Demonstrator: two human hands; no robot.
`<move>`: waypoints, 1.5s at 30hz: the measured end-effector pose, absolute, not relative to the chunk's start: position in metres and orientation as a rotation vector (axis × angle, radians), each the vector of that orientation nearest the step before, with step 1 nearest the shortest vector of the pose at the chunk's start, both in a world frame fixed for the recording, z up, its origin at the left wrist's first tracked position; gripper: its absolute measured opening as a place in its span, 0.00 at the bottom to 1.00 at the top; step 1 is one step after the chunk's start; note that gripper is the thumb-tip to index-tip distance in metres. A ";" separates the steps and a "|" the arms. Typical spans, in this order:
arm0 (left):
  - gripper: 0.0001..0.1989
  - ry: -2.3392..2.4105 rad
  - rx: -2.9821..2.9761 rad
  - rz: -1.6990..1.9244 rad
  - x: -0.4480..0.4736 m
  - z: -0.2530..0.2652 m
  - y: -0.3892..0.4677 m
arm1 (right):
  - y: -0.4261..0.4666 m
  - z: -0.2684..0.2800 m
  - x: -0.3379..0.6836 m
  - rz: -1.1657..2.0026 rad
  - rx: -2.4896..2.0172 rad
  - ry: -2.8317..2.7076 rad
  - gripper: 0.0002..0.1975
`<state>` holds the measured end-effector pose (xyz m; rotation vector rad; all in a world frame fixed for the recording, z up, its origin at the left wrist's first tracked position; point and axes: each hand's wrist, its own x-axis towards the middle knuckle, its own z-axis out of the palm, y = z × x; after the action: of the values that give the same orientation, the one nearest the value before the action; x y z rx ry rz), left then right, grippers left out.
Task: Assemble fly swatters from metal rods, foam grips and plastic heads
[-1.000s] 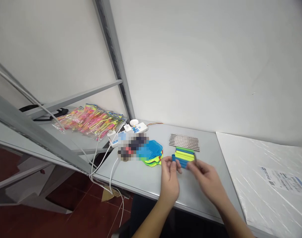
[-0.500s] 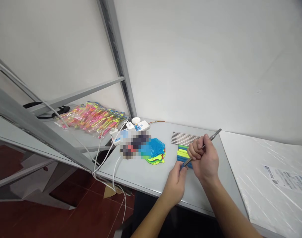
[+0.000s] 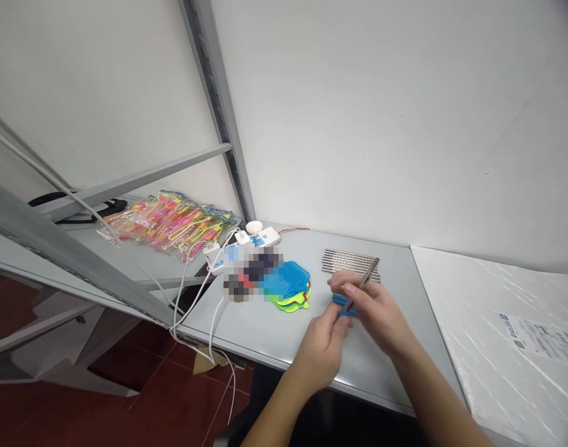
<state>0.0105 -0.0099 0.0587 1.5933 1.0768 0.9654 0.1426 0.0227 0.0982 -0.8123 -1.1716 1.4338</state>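
My left hand (image 3: 324, 344) is closed around a blue tube-shaped handle (image 3: 347, 312), pinched between thumb and fingers near the table's front. A thin metal rod (image 3: 369, 275) slants up and right from that handle; its lower end meets the handle, but how far in it goes is hidden. Around the rod is my right hand (image 3: 379, 310), thumb on the near side and fingers stretched left on the far side. Another blue tube (image 3: 339, 299) shows beneath it, while the hand covers the green and yellow tubes. Behind lies a row of metal rods (image 3: 346, 259).
Blue and green perforated swatter heads (image 3: 290, 282) lie stacked left of my hands. Beyond them are a power strip (image 3: 266, 237) with white cables and bagged colourful items (image 3: 172, 223). A metal shelf post (image 3: 216, 105) rises at left; a plastic-wrapped white board (image 3: 493, 298) lies right.
My right hand has moved left and lower, its fist loosening into longer, outstretched fingers. The rod now stands more steeply. My left hand has stayed nearly in place with the blue handle.
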 end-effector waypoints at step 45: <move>0.14 1.055 0.648 1.362 -0.080 0.038 -0.039 | 0.052 0.045 0.056 0.135 -1.283 -2.389 0.20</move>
<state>-0.0804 -0.0388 0.0378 0.6478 1.0551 1.3620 0.0555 0.0520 0.0451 -1.2832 -2.3889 0.1350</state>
